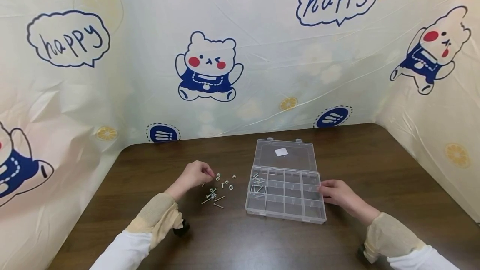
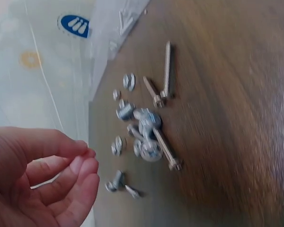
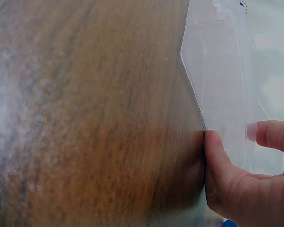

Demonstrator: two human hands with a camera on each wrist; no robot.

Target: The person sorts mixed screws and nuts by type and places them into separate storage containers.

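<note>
A clear plastic compartment box (image 1: 293, 197) lies with its lid (image 1: 285, 155) folded back, and screws (image 1: 258, 182) sit in its left-hand compartments. My right hand (image 1: 337, 193) holds the box's right side wall; the right wrist view shows fingers on both sides of it. Left of the box is a small pile of bolts, screws and nuts (image 1: 213, 195). At the far left edge of that pile is my left hand (image 1: 196, 174). Its thumb and fingertips (image 2: 87, 158) come together beside the loose hardware, with nothing visible between them.
Several nuts (image 1: 230, 187) and a short screw (image 1: 222, 185) lie scattered between the pile and the box. A small white square (image 1: 281, 152) is on the lid. The brown wooden table (image 1: 240, 236) meets a printed curtain (image 1: 262, 74) at the back.
</note>
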